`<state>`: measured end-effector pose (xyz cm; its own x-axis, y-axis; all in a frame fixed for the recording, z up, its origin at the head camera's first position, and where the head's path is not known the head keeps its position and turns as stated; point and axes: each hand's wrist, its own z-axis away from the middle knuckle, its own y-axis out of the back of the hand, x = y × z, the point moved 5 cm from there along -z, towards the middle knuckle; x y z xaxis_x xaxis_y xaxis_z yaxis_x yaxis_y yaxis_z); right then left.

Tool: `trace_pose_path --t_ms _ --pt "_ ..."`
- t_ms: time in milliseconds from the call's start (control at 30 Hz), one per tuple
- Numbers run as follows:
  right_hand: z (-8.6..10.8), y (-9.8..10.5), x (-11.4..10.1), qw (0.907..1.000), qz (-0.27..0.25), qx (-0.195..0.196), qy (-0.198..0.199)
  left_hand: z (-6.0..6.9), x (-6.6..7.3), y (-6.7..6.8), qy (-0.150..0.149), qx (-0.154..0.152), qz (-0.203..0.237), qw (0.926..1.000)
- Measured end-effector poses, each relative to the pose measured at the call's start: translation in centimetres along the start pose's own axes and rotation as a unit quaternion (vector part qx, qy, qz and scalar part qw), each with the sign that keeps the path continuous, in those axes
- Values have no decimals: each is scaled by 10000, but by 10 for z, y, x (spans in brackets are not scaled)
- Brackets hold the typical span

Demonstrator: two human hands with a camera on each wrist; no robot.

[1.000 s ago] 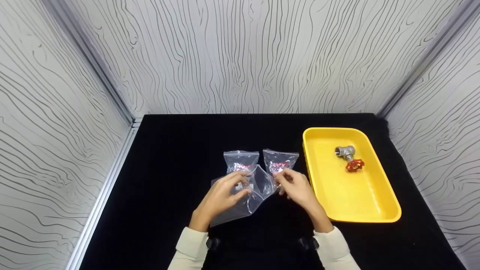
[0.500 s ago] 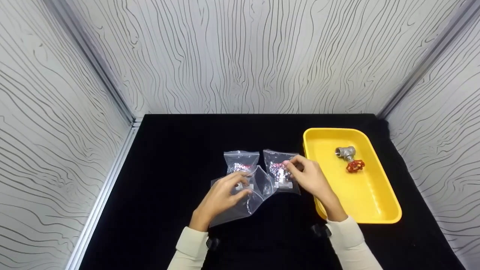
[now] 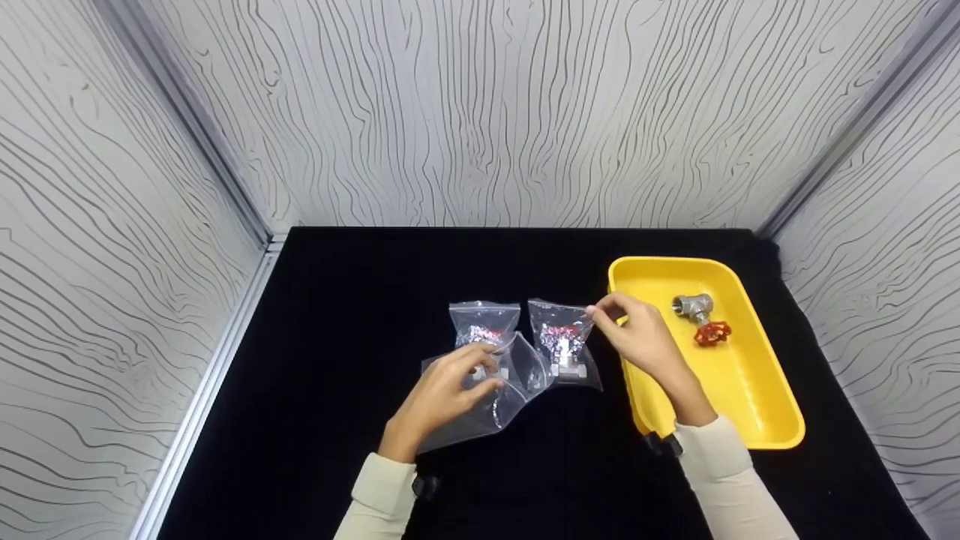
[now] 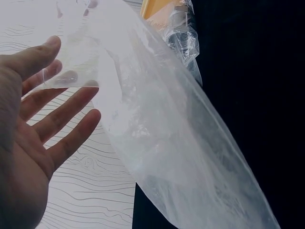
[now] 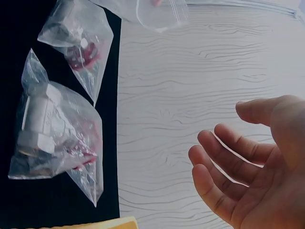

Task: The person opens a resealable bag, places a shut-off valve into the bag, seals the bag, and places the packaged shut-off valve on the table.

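My left hand (image 3: 446,386) holds up a clear zip bag (image 3: 487,420) by its mouth, which gapes to the right. In the left wrist view the bag (image 4: 162,124) hangs wide beside the fingers, with the thumb and index finger at its film. My right hand (image 3: 634,337) holds nothing; its fingers are bent loosely beside the yellow tray (image 3: 712,405). A metal valve with a red handwheel (image 3: 696,313) lies in that tray. Two bagged valves lie ahead: one bag (image 3: 484,319) partly behind the left hand, the other bag (image 3: 564,345) just left of the right hand.
A black cloth (image 3: 360,285) covers the table. Patterned white panels (image 3: 480,112) enclose the back and both sides, with a metal rail (image 3: 217,375) along the left edge. The tray's left wall stands close to the right-hand bagged valve.
My right hand has left the held bag's mouth and moved right and away, past the right bagged valve to the tray's near side. My left hand stays in place.
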<state>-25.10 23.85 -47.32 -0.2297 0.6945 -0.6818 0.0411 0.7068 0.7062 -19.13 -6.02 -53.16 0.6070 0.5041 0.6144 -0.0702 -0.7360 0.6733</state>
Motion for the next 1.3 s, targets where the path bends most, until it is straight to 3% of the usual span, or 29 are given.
trace_pose_path --t_ms 600,1300 --pt "-18 28 27 9989 422 16 -210 0 -2 -1 -146 108 -31 9998" --pt "-27 52 66 9951 821 -21 -550 -1 -2 -2 -2 49 -13 10000"
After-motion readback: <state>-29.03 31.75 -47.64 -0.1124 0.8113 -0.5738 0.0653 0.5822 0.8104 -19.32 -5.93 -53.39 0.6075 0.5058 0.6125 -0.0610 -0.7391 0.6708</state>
